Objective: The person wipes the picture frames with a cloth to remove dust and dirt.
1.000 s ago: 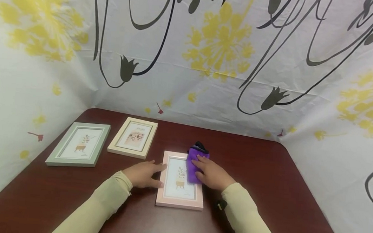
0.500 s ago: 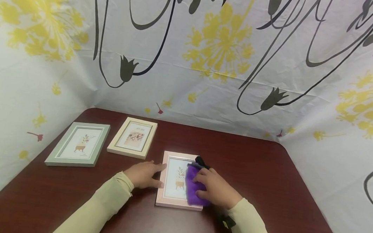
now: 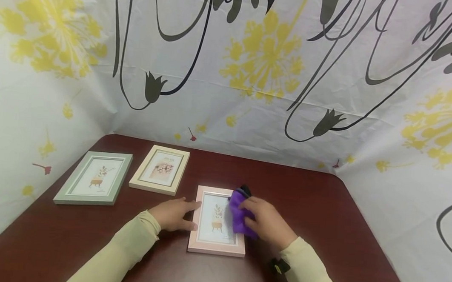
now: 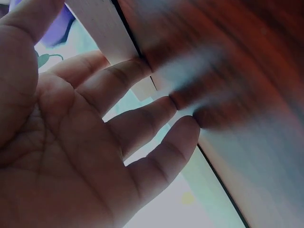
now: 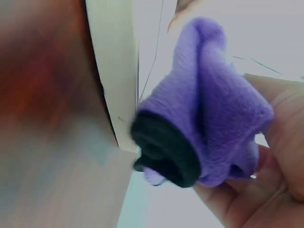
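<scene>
A pink picture frame (image 3: 216,249) with a plant print lies flat on the dark red table. My left hand (image 3: 173,215) rests at its left edge, index finger and thumb touching the border. In the left wrist view the fingers of the left hand (image 4: 71,137) are spread and mostly straight, fingertips at the tabletop. My right hand (image 3: 269,222) grips a bunched purple cloth (image 3: 239,216) with a dark edge, over the right side of the pink frame. The right wrist view shows the purple cloth (image 5: 213,104) folded up in the fingers, close beside the frame's edge.
A green picture frame (image 3: 122,178) lies at the far left of the table (image 3: 303,196). Right of it lies a cream picture frame (image 3: 180,172). White sheeting (image 3: 214,80) with yellow and grey flower prints stands behind and at both sides.
My right hand has drawn the cloth down the pink frame's right side, then slightly back up, and the cloth is more bunched. My left hand has stayed at the left edge.
</scene>
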Action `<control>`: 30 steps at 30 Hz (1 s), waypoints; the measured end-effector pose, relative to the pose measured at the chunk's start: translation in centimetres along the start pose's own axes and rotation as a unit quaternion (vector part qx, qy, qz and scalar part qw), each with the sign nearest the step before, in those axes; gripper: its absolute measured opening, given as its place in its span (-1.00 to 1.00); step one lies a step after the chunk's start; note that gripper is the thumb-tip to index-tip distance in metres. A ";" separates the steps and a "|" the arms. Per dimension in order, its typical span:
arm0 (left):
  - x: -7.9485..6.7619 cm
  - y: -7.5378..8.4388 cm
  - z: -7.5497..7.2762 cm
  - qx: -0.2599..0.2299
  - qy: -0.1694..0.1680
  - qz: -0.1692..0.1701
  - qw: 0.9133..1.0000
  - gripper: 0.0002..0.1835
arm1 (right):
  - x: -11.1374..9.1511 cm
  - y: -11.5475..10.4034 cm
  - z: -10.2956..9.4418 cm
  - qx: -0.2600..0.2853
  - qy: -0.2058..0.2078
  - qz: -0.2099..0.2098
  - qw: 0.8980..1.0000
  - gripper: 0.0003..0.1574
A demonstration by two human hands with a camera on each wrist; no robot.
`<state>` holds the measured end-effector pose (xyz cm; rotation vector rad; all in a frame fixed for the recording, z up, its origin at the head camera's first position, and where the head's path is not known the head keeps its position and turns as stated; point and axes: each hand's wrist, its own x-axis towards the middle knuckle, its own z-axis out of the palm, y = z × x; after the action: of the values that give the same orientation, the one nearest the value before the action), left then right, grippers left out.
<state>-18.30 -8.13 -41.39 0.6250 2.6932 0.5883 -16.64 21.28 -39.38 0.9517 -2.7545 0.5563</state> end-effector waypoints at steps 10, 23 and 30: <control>0.1 -0.3 0.0 -0.003 -0.007 0.022 1.000 -0.20 | 3.4 2.6 1.6 -0.038 -0.116 -0.020 0.992 -0.56; 0.4 -0.7 -0.1 0.003 -0.018 0.040 0.999 -0.20 | 7.4 1.5 3.1 -0.057 -0.213 -0.084 0.972 -0.40; 0.7 -0.9 0.0 0.021 -0.013 0.049 0.998 -0.21 | 9.6 -0.4 4.0 -0.087 -0.236 -0.084 0.964 -0.31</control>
<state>-19.22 -8.59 -41.92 0.7738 2.6694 0.5448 -24.05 13.98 -40.20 1.4102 -3.0087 0.0564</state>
